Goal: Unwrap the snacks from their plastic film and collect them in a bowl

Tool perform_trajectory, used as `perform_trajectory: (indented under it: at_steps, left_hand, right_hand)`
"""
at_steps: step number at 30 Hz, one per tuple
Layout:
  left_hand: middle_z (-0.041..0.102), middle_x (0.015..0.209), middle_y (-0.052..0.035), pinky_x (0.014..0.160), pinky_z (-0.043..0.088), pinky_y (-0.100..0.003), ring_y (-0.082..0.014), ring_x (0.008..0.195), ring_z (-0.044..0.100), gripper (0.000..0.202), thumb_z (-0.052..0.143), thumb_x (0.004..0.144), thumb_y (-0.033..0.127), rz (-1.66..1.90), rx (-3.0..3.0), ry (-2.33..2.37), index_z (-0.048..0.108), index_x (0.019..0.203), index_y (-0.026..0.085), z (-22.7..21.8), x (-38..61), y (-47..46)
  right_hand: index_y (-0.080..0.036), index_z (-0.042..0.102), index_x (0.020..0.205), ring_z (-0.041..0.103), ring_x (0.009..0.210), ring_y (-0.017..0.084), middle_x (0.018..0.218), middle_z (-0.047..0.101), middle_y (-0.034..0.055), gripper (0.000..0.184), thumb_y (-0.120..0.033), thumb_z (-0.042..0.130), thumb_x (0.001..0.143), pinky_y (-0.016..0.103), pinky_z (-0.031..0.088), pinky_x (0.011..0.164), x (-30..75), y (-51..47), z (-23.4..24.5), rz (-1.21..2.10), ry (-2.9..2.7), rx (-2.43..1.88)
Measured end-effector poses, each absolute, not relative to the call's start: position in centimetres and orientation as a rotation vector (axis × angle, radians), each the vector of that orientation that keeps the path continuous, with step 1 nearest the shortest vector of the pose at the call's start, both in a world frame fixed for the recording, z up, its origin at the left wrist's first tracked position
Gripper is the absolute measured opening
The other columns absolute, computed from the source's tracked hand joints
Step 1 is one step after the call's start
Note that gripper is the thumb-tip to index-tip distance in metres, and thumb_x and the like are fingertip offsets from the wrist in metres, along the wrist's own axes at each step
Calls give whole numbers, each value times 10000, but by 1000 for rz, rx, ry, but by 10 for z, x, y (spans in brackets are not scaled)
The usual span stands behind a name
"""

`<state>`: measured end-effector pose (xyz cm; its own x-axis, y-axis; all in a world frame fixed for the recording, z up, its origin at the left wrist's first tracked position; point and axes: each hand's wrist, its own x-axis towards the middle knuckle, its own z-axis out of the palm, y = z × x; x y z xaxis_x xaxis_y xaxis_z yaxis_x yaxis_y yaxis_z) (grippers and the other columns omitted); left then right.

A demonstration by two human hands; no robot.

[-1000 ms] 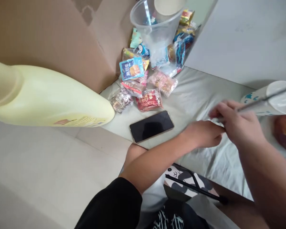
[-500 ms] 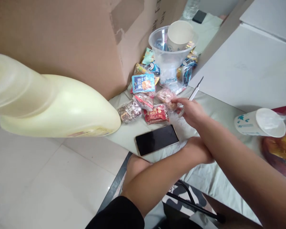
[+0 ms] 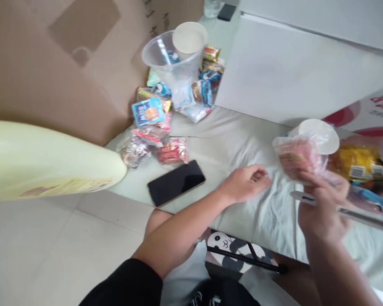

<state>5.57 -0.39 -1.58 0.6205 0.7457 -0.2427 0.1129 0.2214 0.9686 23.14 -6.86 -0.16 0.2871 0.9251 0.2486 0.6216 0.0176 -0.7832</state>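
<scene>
My right hand (image 3: 325, 204) is shut on a pink snack packet (image 3: 295, 157) in clear wrapping, and a slim, pale craft knife (image 3: 367, 216) lies across the same hand. Motion blurs this hand. The packet is in front of a white paper cup (image 3: 322, 136) and hides part of it. On the pale cloth, my left hand (image 3: 245, 183) rests with its fingers loosely curled and the thumb apart; nothing shows in it. A black phone (image 3: 176, 183) lies to its left, below a red snack packet (image 3: 172, 151).
A clear plastic tub (image 3: 166, 68) with a paper cup (image 3: 190, 38) in it stands among several snack packets. A large pale-yellow bottle (image 3: 51, 161) and a cardboard box (image 3: 83, 85) are at left. White boxes (image 3: 290, 72) line the back. More packets (image 3: 357, 161) lie at right.
My right hand has carried the pink packet and the knife from the pile to the right. My left hand is now uncovered, away from the right forearm. The view has shifted right.
</scene>
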Motion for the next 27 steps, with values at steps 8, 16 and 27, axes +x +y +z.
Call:
perform_trajectory:
  at_steps: [8, 16, 27]
  left_hand:
    - [696, 1147, -26, 903, 569, -336, -195, 1028, 697, 537, 848, 756, 381, 701, 506, 689, 554, 1198, 298, -32, 86, -15]
    - [731, 1056, -25, 749, 631, -428, -253, 929, 733, 555, 813, 692, 331, 659, 505, 837, 556, 1180, 270, -29, 80, -6]
    - [743, 980, -51, 698, 573, -343, -222, 832, 721, 602, 857, 634, 630, 722, 818, 707, 541, 964, 239, -28, 88, -15]
  right_hand:
    - [-270, 772, 943, 604, 1236, 290, 998, 735, 82, 274, -386, 529, 992, 532, 453, 1119, 239, -86, -17, 978, -1684, -1205]
    - [-249, 556, 997, 384, 472, 113, 591, 428, -78, 288, -532, 562, 946, 258, 356, 473, 276, -100, -28, 1241, -971, -1498]
    - [-222, 572, 918, 689, 842, 201, 824, 723, 53, 452, -651, 449, 989, 389, 526, 846, 237, -81, -10, 1441, -1329, -951]
